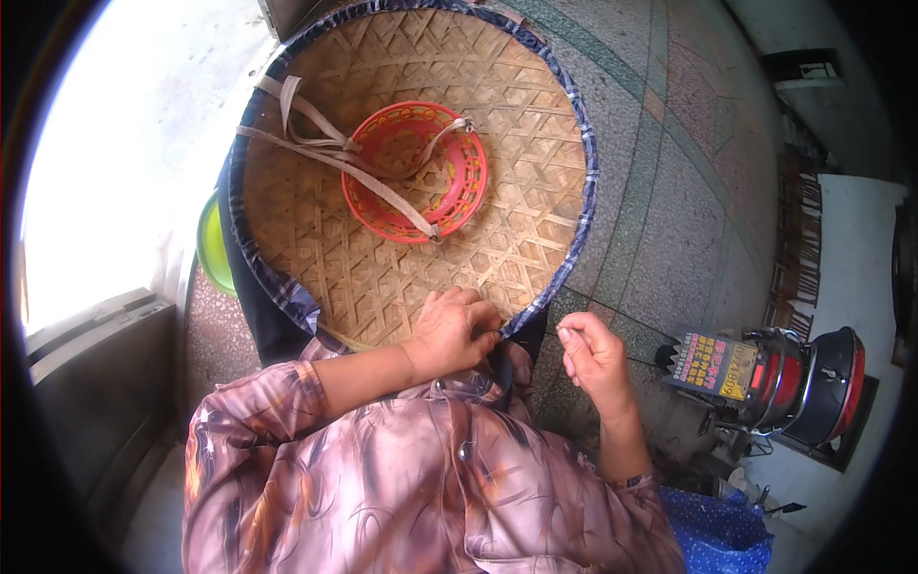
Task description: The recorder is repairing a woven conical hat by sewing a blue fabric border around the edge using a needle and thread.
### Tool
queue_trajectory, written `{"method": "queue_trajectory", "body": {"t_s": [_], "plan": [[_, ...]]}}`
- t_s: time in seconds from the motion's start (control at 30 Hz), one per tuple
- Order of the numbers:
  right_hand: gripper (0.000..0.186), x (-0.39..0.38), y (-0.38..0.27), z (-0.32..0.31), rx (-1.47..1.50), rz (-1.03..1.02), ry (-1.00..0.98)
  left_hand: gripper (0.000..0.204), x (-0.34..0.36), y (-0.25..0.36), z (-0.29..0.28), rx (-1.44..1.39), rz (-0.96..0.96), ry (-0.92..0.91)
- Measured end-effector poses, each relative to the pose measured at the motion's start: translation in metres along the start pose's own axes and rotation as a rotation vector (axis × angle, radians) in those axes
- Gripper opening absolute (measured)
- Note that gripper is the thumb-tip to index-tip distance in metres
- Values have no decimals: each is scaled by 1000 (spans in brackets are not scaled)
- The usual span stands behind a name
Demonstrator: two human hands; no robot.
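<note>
A person's left hand (454, 330) closes its grip on the near rim of a wide woven bamboo hat (411, 172), fingers curled tight over the blue-checked cloth binding (583, 191) that edges the brim. Just beside it, the right hand (591, 356) holds its grip narrow, thumb and fingertips pinched together as on a needle too small to make out; a thin dark thread (631, 330) runs away from that pinch to the right. The hat lies upturned on the lap, hollow side facing up, its round brim spreading up and away from the left grip. Its surface is an open hexagonal lattice of pale split strips. Beyond the left grip, at the crown, sits a red plastic headband basket (416, 172) with pale cloth chin straps (325, 143) trailing leftward. Past the right grip, on the speckled terrazzo floor (669, 191), stands a red-and-black appliance (803, 383).
</note>
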State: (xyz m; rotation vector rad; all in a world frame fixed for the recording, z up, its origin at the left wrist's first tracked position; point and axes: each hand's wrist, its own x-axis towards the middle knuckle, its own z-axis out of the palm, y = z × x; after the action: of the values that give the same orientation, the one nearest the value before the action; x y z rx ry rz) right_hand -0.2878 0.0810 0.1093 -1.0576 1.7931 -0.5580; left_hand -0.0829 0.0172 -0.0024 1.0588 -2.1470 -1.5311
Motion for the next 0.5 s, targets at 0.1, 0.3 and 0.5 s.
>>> {"method": "queue_trajectory", "body": {"t_s": [0.1,0.3,0.5], "plan": [[10,0,3,13,53,21,-71,12,0,-1,2,-17,-2,6],[4,6,13,34,-275,-395,-35,12,0,-7,6,-59,-27,7],[6,4,13,46,-383,-373,108,13,1,-7,6,-89,-37,15]]}}
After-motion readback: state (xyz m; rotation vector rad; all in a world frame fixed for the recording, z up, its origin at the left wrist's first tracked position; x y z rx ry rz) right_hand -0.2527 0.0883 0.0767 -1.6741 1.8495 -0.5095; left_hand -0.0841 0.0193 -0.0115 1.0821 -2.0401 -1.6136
